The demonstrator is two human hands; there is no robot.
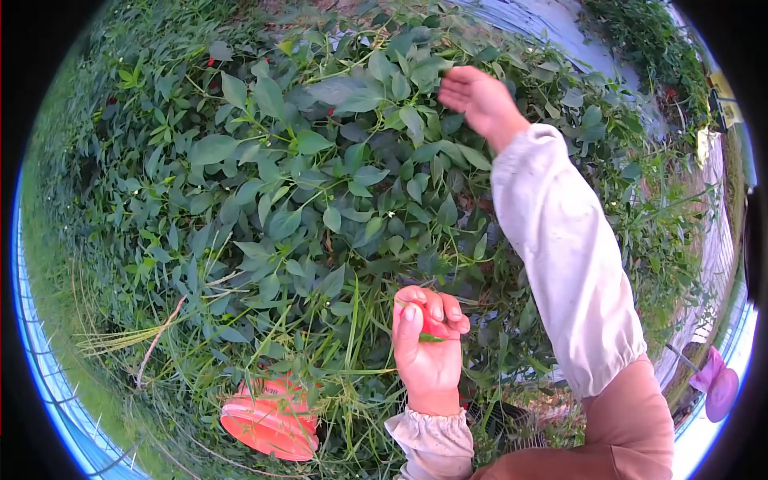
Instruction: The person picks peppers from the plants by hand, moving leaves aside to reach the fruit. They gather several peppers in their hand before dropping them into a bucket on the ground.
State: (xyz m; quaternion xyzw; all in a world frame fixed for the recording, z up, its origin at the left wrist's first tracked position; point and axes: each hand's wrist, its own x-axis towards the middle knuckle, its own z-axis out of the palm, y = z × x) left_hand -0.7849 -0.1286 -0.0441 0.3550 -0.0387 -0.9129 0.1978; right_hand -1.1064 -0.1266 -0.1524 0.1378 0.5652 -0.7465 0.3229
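My left hand (430, 352) is at the lower middle, palm up, fingers curled around red peppers (432, 322) with a bit of green showing at them. Higher up, my right hand (478, 102) reaches over the leafy pepper plants (320, 160), its fingers stretched toward the leaves at the upper middle. Nothing shows in it. A few small red fruits (211, 62) show among the leaves at the upper left.
An orange-red bucket (272, 420) sits tilted in the grass at the lower left, partly covered by blades. Pale plastic sheeting (560, 32) runs along the upper right. A purple object (722, 394) is at the far right. Dry stems cross the lower left.
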